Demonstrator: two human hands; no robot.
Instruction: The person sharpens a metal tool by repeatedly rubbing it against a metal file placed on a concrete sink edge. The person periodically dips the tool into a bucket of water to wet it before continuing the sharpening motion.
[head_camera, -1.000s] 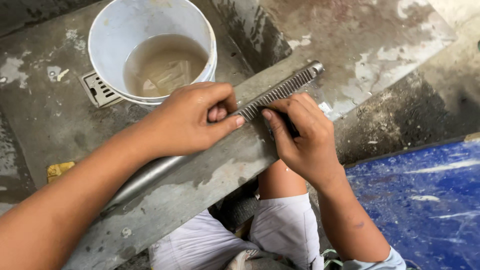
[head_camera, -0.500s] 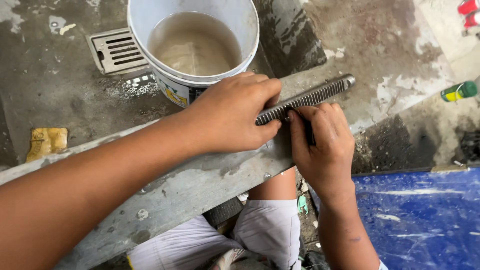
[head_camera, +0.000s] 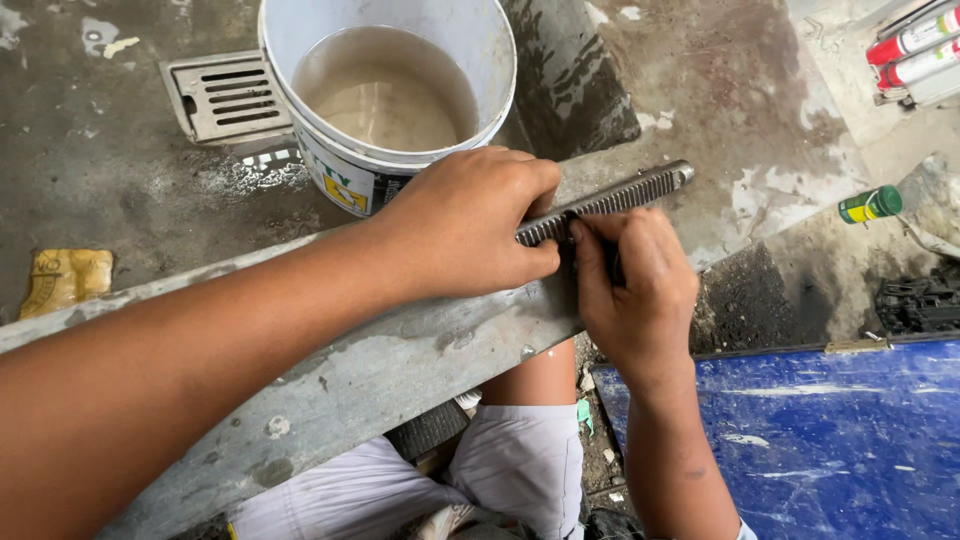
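A rough work yard: stained concrete floor (head_camera: 760, 90), floor drain (head_camera: 225, 95), bucket (head_camera: 400, 90) of murky water.

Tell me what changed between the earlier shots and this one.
Mostly the view shifted: the white bucket and floor drain grate now sit further right and up in frame, and a green-capped bottle and tubes came into sight. The left hand still presses the toothed metal strip onto the grey plank; the right hand stays at its edge.
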